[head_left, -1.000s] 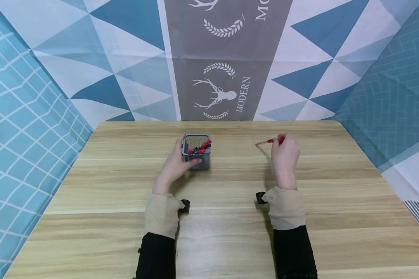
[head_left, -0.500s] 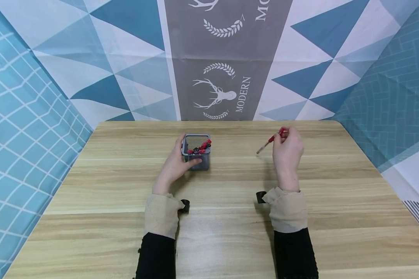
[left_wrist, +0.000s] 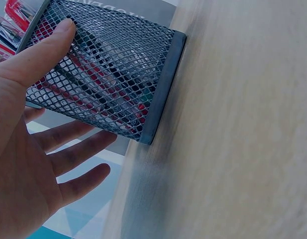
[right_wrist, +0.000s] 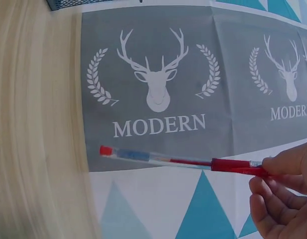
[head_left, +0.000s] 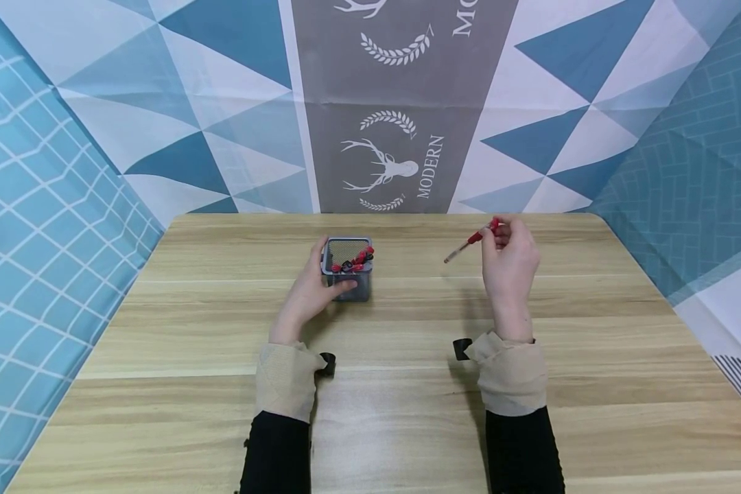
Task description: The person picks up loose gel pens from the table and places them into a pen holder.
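Note:
A dark mesh pen holder (head_left: 359,291) stands on the table left of centre, with several red and black pens (head_left: 359,261) leaning in it. My left hand (head_left: 304,302) grips it from the left; in the left wrist view the thumb lies across the mesh (left_wrist: 118,59) and the other fingers reach along its far side. Over the table's right side, my right hand (head_left: 511,267) pinches a red pen by one end. The right wrist view shows the pen (right_wrist: 188,162) with a clear barrel, a red grip near the fingers and a red plug at the free end.
The light wooden table (head_left: 401,412) ends at a straight back edge. Behind it hangs a patterned cloth (head_left: 401,89) with deer heads and triangles. A blue tiled-pattern cloth (head_left: 31,226) slopes along the left. Black wrist-worn pieces (head_left: 462,349) stick out beside the beige cuffs.
My right hand has shifted slightly back and right, turning the pen from nearly level to a slant, its free end swinging left. The left hand and pen holder have stayed put.

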Demonstrator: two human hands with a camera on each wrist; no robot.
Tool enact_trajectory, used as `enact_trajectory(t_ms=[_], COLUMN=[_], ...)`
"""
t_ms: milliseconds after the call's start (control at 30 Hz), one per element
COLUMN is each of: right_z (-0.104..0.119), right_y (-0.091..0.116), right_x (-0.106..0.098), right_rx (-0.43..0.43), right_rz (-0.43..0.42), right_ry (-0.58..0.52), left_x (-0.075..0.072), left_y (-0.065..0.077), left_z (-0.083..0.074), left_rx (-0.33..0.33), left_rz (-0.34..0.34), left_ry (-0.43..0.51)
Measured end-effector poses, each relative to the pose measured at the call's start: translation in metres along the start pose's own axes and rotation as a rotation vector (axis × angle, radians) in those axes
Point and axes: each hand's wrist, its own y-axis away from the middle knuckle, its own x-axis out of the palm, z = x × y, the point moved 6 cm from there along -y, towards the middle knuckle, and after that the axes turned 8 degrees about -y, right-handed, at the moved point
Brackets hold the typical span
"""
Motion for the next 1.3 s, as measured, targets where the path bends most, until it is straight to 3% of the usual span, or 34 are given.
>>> enact_trajectory(t_ms=[600, 1300], right_z=[0.04, 0.108], right_y=[0.005, 0.041], right_x=[-0.007, 0.006], right_rx=[-0.141, -0.467], right_rz=[-0.024, 0.028], right_ry=[-0.162, -0.376], left_x=[-0.001, 0.0], left_y=[-0.001, -0.002], left_z=[0.0, 0.001], left_rx=[-0.008, 0.026], left_rz=[-0.006, -0.006], left_ry=[0.007, -0.001])
